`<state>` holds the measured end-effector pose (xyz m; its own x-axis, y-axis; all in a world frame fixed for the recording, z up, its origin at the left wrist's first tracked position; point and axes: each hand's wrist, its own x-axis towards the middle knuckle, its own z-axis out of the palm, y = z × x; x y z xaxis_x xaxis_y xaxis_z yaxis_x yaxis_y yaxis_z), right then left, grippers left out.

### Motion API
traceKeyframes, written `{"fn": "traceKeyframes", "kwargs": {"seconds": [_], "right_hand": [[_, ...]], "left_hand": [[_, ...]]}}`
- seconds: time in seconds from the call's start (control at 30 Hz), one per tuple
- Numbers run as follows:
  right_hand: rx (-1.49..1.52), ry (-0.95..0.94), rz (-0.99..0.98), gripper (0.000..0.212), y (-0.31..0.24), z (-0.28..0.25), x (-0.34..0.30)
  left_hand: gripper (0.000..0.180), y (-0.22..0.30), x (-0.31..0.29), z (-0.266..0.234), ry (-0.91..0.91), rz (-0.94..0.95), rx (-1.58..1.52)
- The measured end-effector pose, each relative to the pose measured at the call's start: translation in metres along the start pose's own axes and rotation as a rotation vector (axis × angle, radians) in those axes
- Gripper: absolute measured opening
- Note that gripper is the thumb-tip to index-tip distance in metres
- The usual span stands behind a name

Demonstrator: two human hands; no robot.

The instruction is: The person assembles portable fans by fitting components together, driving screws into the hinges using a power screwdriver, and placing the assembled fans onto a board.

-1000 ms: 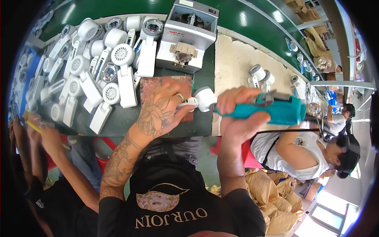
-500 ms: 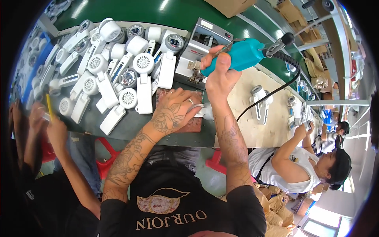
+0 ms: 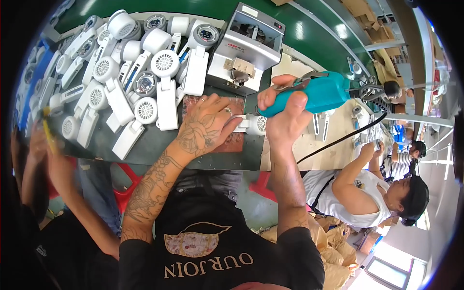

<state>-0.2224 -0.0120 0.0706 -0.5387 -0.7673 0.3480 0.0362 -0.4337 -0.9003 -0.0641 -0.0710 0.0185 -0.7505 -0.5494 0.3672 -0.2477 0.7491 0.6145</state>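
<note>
The left hand (image 3: 205, 123) is closed over the handle of a white fan (image 3: 254, 124), its thumb along the side, holding the piece down on a worn reddish board (image 3: 235, 141). The fan's round head sticks out past the board's right edge. The right hand (image 3: 288, 110) is wrapped around a teal power screwdriver (image 3: 321, 94), held slanted with its tip end just beside the fan's head; whether the tip touches it is too small to tell.

So one piece appears to be mid-work, and nothing shows whether its screws are in. Behind the board stands a grey metal machine (image 3: 264, 58) with an open top. To its left, a large heap of similar fans (image 3: 146, 111) covers the counter (image 3: 159, 145). Many there have a grille on the head, while a few show a dark round inside, such as the open head (image 3: 206, 35) near the machine. The heap looks like much work left, though which pieces are finished cannot be told. On the right, a couple more fans (image 3: 316, 124) lie on a cream sheet (image 3: 333, 158), perhaps done ones.
</note>
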Motion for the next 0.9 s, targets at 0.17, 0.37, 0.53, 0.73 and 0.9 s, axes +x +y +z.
{"fn": "traceKeyframes", "kwargs": {"seconds": [0.17, 0.37, 0.53, 0.73, 0.9], "right_hand": [[-0.177, -0.022, 0.024, 0.073, 0.0, 0.005, -0.006], [-0.143, -0.003, 0.03, 0.069, 0.009, 0.002, -0.011], [-0.136, -0.026, 0.035, 0.06, 0.014, 0.003, -0.012], [-0.163, -0.031, 0.007, 0.059, 0.018, 0.005, -0.011], [-0.162, -0.017, 0.007, 0.062, 0.003, 0.017, 0.005]], "left_hand": [[0.022, -0.003, -0.004, 0.001, 0.008, -0.004, 0.013], [0.021, -0.001, -0.004, 0.002, 0.0, -0.001, 0.009], [0.024, 0.001, -0.004, 0.003, -0.002, -0.016, 0.071], [0.024, 0.0, -0.001, 0.0, -0.008, -0.015, 0.05], [0.021, -0.004, -0.006, 0.002, 0.013, 0.039, 0.018]]}}
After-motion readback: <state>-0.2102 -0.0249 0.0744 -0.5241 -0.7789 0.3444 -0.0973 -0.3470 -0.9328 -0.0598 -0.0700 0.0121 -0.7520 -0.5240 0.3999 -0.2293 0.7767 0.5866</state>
